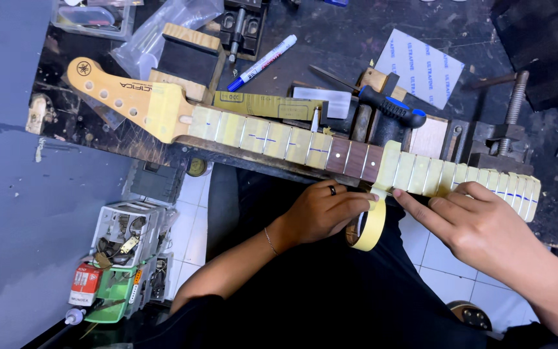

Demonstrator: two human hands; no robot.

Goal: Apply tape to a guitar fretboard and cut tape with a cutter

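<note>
Along the worktop's (330, 32) near edge lies the guitar neck (292, 145) — your left hand (321, 213) grips the masking-tape roll (369, 226), your right hand (479, 226) presses tape flat, fingers extended.

The guitar neck (227, 123) is made of pale wood with a smooth satin finish; the exposed fretboard section (355, 159) at 12 o'clock of the left hand (321, 212) is dark matt wood. The remaining frets are covered in matt cream paper masking tape (its roll (371, 226) is held). The bench (330, 45) is rough and scuffed. The clamp screw (515, 97) is threaded bare metal.
</note>
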